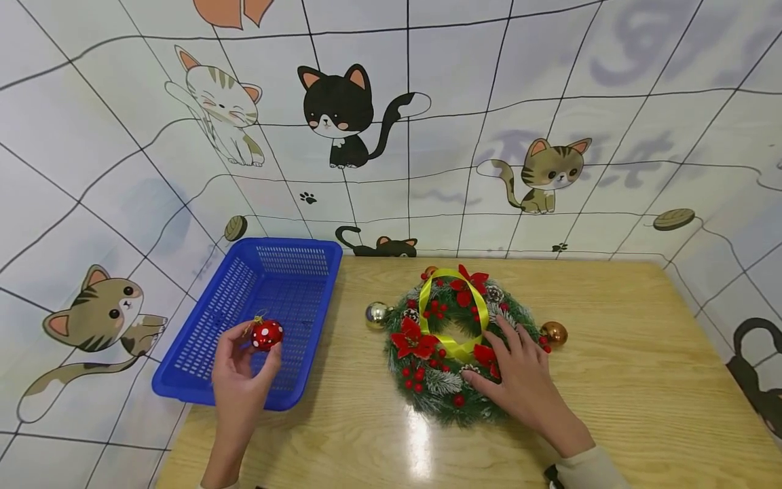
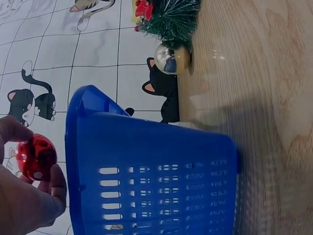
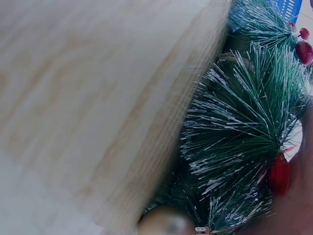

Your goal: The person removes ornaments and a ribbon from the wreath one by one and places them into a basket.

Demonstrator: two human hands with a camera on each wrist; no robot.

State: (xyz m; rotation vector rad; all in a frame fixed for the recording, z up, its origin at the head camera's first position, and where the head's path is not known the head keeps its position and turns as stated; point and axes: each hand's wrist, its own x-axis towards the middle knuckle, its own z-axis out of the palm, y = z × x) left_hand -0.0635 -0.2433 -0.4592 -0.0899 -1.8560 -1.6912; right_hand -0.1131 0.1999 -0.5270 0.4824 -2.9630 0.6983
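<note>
My left hand (image 1: 239, 370) pinches a red bauble (image 1: 267, 335) with white dots between thumb and fingers. It is held up over the near part of a blue plastic basket (image 1: 330, 285); the left wrist view shows the bauble (image 2: 36, 156) above the basket's rim. A Christmas wreath (image 1: 442, 384) with red flowers, berries and pine cones lies on the table. My right hand (image 1: 519, 377) rests on the wreath's right side, fingers spread. A yellow ribbon loop (image 1: 425, 299) lies across the wreath's middle.
A gold bauble (image 1: 377, 314) sits at the wreath's left edge and a copper bauble (image 1: 554, 333) at its right. Another orange ornament (image 1: 431, 271) peeks out behind. The wooden table (image 1: 641, 380) meets a cat-patterned wall covering (image 1: 452, 156) at the back.
</note>
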